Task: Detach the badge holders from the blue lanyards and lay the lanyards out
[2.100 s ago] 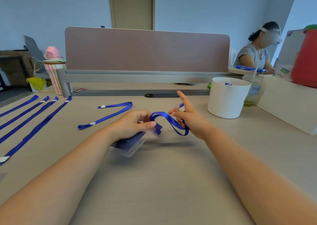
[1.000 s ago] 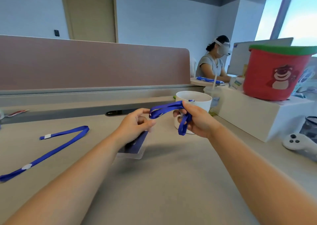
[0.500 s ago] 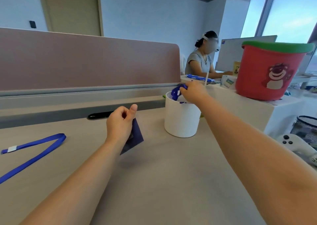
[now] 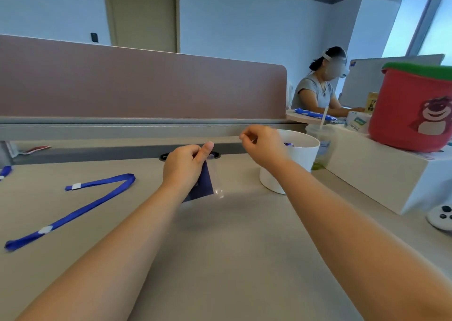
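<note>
desk (image 4: 232, 259) fills the lower frame. blue lanyard (image 4: 80, 209) lies flat at lower left, folded in a v, with white tags. white cup (image 4: 300, 160) right of centre, a bit of blue inside. my left hand (image 4: 184, 166) grips the badge holder (image 4: 203, 185) at centre: dark blue card, clear sleeve. my right hand (image 4: 263, 147) is curled, nothing visible in it.

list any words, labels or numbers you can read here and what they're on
Nothing reads clearly.
White paper roll wrapper: blue-green print, too blurred.
Clear plastic cup: label too blurred.
Small yellow box: dark print, too small.
Red fabric bucket: bear picture, no words.
Dark blue badge holder: no text visible.
</note>
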The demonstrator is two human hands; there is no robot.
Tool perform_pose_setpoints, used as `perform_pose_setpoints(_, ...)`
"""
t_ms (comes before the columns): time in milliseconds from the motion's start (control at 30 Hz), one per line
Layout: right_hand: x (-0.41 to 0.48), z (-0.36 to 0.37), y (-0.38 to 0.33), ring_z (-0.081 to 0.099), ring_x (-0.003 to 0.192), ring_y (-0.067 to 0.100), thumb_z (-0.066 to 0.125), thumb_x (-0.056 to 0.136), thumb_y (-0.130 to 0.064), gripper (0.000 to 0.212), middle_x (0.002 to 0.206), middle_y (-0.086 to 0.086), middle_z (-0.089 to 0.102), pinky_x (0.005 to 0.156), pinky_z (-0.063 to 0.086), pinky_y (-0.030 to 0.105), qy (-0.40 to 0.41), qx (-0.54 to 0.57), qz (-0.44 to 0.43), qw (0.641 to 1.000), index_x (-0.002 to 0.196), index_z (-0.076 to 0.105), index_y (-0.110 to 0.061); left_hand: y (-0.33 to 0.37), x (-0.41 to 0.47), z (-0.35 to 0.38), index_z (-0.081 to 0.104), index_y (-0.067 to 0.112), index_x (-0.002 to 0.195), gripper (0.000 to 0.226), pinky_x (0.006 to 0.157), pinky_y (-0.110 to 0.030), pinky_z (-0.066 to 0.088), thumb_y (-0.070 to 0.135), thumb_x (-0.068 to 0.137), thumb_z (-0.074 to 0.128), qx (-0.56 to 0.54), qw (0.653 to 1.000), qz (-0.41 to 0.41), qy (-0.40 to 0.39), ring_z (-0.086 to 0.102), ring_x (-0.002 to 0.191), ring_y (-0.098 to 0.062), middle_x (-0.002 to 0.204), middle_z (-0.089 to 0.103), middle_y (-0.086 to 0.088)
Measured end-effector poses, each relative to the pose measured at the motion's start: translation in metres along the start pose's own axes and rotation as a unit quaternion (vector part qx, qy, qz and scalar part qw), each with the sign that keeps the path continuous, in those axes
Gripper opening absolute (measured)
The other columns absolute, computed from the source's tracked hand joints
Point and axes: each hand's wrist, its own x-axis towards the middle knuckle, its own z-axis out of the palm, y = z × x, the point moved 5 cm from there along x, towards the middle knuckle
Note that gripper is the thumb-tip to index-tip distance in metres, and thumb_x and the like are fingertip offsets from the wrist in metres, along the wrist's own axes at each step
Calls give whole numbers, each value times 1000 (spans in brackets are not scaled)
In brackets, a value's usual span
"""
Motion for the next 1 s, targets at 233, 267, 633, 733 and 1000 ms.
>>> perform_pose_setpoints(233, -32, 102, -90, 56, 76, 16, 52, 91, -23, 20, 87, 4, 69, 74, 49, 31, -120, 46, -94, 987, 94, 69, -12, -63, -33, -112, 47, 9, 57, 55, 61, -37, 36, 55, 88, 41, 155, 987, -40, 31, 46, 61, -30, 54, 46, -5)
perform_pose_setpoints(267, -36, 116, -103, 56, 76, 16, 53, 90, -22, 20, 88, 5, 69, 75, 50, 32, -133, 51, -102, 985, 93, 69, -11, -76, -38, -131, 47, 10, 56, 55, 60, -36, 35, 55, 88, 41, 167, 983, -58, 40, 45, 61, -29, 53, 45, -5)
perform_pose_setpoints(633, -42, 240, -217, 59, 97, 26, 46, 92, -17, 24, 108, 10, 66, 84, 47, 35, -265, 50, -148, 951, 105, 66, -10, -176, -62, -251, 58, 15, 102, 34, 75, -34, 42, 41, 96, 38, 300, 916, -251, 87, 50, 82, -17, 86, 56, -2)
perform_pose_setpoints(733, -33, 273, -235, 54, 111, 31, 37, 94, -7, 35, 124, 12, 59, 92, 46, 37, -295, -2, -161, 942, 121, 58, -10, -187, -57, -258, 57, 16, 103, 34, 82, -36, 39, 41, 97, 35, 358, 892, -254, 108, 48, 80, -16, 85, 55, -1)
perform_pose_setpoints(1000, -15, 329, -256, 48, 117, 34, 42, 95, -33, 37, 126, 16, 55, 97, 42, 40, -340, -65, -134, 928, 117, 56, -6, -194, -65, -251, 60, 21, 108, 33, 92, -35, 36, 41, 96, 37, 420, 868, -247, 92, 51, 92, -15, 100, 62, 0)
